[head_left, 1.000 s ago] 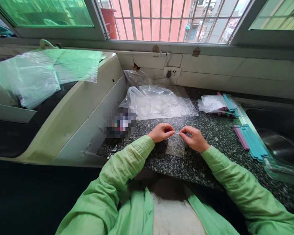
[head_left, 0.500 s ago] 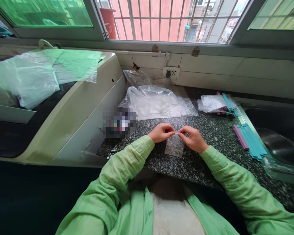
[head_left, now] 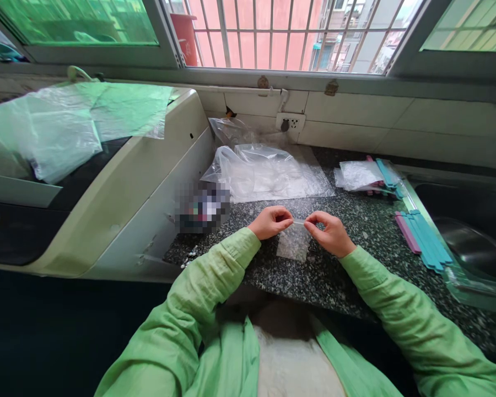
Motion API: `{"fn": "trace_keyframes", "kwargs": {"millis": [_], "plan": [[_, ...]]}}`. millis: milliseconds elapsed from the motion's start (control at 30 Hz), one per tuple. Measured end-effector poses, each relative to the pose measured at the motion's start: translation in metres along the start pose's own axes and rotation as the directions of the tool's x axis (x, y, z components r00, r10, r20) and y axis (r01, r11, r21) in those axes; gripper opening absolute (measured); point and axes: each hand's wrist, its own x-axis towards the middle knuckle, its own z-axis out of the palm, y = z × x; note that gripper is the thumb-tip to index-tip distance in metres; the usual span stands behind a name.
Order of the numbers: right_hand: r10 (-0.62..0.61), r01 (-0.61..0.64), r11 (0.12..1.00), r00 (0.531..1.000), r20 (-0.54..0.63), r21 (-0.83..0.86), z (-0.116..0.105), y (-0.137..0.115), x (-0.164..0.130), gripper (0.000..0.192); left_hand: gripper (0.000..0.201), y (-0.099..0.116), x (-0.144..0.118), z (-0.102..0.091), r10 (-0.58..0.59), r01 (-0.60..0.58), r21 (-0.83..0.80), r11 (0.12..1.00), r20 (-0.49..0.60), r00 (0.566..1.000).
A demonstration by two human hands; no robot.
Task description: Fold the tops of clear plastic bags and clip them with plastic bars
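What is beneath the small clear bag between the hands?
Speckled countertop shows through the small clear bag; what lies behind the left hand and right hand is covered.

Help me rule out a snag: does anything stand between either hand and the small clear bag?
Nothing visible does: the left hand and right hand both pinch the small clear bag along its top edge. The larger clear plastic lies beyond the hands, not between them and the bag.
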Motion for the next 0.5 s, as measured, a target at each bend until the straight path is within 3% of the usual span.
{"fn": "trace_keyframes", "kwargs": {"millis": [500], "plan": [[-0.038, 0.037, 0.998, 0.999, -0.009, -0.058, -0.0010, -0.0011, 0.0009, 0.014, 0.019, -0.0032, -0.0002, 0.0009, -0.021, 0.021, -0.037, 0.999, 0.002, 1.000]]}}
